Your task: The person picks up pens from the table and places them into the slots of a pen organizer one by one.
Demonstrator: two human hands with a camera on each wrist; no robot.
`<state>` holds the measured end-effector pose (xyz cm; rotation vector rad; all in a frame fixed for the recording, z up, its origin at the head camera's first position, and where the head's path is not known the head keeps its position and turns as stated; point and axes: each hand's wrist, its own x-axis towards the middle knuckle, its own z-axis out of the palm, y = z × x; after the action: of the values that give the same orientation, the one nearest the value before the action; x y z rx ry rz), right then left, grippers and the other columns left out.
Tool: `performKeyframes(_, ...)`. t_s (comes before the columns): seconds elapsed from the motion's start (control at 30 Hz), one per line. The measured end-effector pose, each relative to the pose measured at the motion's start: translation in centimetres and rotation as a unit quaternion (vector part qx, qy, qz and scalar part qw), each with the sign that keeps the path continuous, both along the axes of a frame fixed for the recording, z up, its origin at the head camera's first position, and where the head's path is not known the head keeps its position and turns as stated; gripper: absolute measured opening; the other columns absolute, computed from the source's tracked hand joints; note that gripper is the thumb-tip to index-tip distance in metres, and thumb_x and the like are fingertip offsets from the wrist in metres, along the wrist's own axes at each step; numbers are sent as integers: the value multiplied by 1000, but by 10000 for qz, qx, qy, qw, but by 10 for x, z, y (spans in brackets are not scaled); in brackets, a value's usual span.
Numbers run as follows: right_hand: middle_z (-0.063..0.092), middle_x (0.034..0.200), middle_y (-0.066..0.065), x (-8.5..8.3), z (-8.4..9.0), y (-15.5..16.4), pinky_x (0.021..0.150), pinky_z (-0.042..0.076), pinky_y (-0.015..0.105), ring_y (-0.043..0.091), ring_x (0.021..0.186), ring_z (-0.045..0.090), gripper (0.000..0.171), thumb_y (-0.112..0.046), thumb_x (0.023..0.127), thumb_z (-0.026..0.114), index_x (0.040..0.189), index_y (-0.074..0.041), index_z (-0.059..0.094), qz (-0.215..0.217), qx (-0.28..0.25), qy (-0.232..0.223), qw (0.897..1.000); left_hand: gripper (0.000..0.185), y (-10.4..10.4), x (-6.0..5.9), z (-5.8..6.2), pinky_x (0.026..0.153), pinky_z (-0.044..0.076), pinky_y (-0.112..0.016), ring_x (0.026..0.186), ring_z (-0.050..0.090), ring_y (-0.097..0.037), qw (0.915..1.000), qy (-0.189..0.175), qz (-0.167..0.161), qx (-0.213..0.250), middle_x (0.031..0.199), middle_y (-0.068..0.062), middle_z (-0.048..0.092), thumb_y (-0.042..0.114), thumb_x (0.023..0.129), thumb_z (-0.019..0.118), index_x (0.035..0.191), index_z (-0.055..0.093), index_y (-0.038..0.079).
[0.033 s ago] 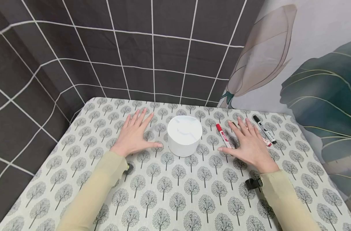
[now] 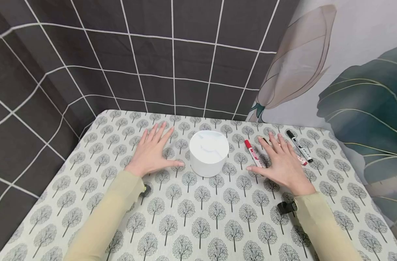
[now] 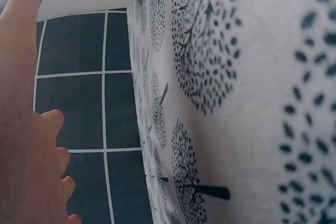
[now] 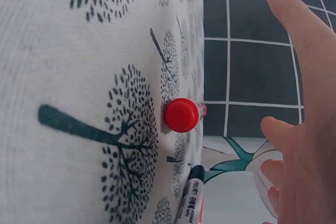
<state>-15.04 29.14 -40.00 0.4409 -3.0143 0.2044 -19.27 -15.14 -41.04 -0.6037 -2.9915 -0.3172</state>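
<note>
Both hands flat, fingers spread

The left hand is lying along the frame's left edge, fingers straight, beside the tree-printed tablecloth filling the right.

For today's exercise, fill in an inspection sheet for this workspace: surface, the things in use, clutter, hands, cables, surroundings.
Surface: table under a cloth printed with grey trees.
Things in use: white round container standing between the hands; red-capped marker lying by the right hand's thumb side; black-capped marker beyond its fingers.
Clutter: another marker partly hidden under the right fingers.
Hands: left hand flat on the cloth, fingers spread; right hand flat, fingers straight.
Cables: nothing seen.
Surroundings: dark checked cloth behind; leaf-print curtain at right.
</note>
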Motion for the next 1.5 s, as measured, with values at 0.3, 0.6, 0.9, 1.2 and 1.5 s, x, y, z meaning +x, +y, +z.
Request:
performKeyframes(0.3, -5, 169, 8, 0, 2, 0, 121, -10, 50, 36, 152, -6, 106, -78, 86, 58, 165, -26, 11, 2, -205, 44, 9998, 131, 3, 0, 5, 123, -9, -49, 151, -18, -21, 10000, -43, 35, 1, 168, 0, -14, 99, 67, 48, 166, 9, 23)
performKeyframes(0.6, 7, 169, 13, -4, 12, 2, 119, 7, 67, 37, 153, 1, 104, -70, 87, 64, 165, -20, 17, -38, -703, 245, 9972, 132, 4, -1, 9, 120, -16, -43, 151, -17, -22, 9998, -162, 105, 66, 168, 0, -14, 93, 68, 59, 165, 0, 26)
performKeyframes(0.9, 29, 162, 20, -2, 23, 2, 117, 21, 68, 42, 149, 22, 86, -52, 92, 71, 155, -2, 39, -42, -1509, 506, 9872, 136, 8, 1, 15, 125, 2, -49, 154, -6, -22, 9986, 140, -50, 502, 169, 0, -7, 88, 65, 69, 165, 8, 20)
performKeyframes(1.2, 63, 131, 25, 4, 32, -4, 101, 45, 64, 46, 119, 58, 57, -29, 92, 78, 137, 2, 60, -196, -2339, 870, 9682, 133, 25, 14, 32, 121, 17, -61, 154, 9, -22, 9832, -106, -127, 1819, 169, 7, 10, 81, 61, 79, 164, 20, 22)
performKeyframes(1.5, 66, 128, 20, 12, 34, -5, 94, 55, 51, 41, 112, 65, 57, -36, 90, 80, 132, 0, 65, -575, -2943, 275, 9536, 117, 55, 27, 39, 116, 24, -66, 149, 27, -23, 9389, -463, -276, 3399, 163, 3, 32, 51, 62, 96, 158, 37, 21)
